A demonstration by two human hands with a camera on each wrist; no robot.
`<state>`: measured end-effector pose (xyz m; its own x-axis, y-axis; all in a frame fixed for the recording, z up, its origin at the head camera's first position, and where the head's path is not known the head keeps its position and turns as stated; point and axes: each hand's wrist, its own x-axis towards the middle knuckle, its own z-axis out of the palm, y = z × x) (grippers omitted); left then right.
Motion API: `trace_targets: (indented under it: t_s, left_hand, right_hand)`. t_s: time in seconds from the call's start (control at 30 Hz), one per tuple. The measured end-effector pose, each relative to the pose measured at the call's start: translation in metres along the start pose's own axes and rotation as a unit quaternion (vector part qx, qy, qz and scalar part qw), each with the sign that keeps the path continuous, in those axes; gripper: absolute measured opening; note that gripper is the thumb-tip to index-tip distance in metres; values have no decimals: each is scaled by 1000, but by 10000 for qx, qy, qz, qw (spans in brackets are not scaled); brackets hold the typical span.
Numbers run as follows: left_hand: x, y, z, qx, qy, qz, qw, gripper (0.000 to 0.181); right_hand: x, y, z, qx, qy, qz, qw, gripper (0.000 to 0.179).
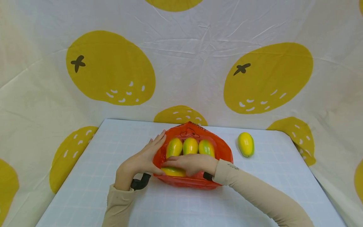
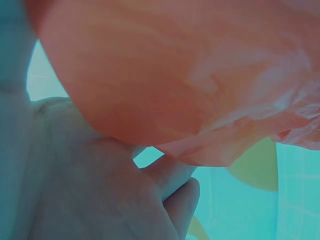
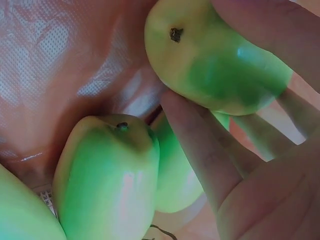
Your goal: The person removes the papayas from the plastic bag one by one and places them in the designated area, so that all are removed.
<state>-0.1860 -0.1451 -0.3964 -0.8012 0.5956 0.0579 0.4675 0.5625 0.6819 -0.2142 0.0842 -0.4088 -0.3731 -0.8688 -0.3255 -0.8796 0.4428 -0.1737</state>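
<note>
A red plastic bag (image 1: 224, 151) lies with its mouth spread on the table, several yellow-green mangoes inside. Three of them, including the middle mango (image 1: 190, 146), stand in a row at the back. Down inside the bag, my right hand (image 1: 194, 162) holds another mango (image 1: 173, 171) near the front rim; in the right wrist view that mango (image 3: 220, 65) sits between thumb and fingers. My left hand (image 1: 140, 162) rests against the bag's left side, fingers stretched along it and thumb at the front rim. The red film (image 2: 165, 75) covers much of the left wrist view.
One more mango (image 1: 245, 144) lies on the table to the right of the bag. The table (image 1: 119, 135) has a pale checked cover. A white cloth (image 1: 187, 63) printed with large yellow fruit hangs behind it and at both sides.
</note>
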Motion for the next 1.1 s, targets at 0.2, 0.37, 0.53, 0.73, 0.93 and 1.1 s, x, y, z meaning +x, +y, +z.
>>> trace_targets:
  t_s: [0.2,0.37,0.53,0.73,0.93,1.1]
  left_hand:
    - [0,-1,0,-6,-17,-24,10000,123]
    - [-1,-3,0,24,21,46,10000,124]
    - [-1,-3,0,14,31,73,10000,125]
    - [0,-3,-1,1,-8,23,10000,126]
    - [-1,-4,-1,-29,11,48,10000,126]
    - [-1,-3,-1,-56,13,63,10000,126]
  right_hand:
    - [-2,2,-3,232,53,-44,9997,87]
    - [-7,2,-11,381,210,-56,9990,87]
    - [-11,5,-16,731,392,-77,9965,88]
    - [-18,8,-25,932,621,-144,9936,90]
    - [-27,12,-36,1415,804,-157,9865,90]
    - [-37,16,-43,1768,1103,-148,9779,92]
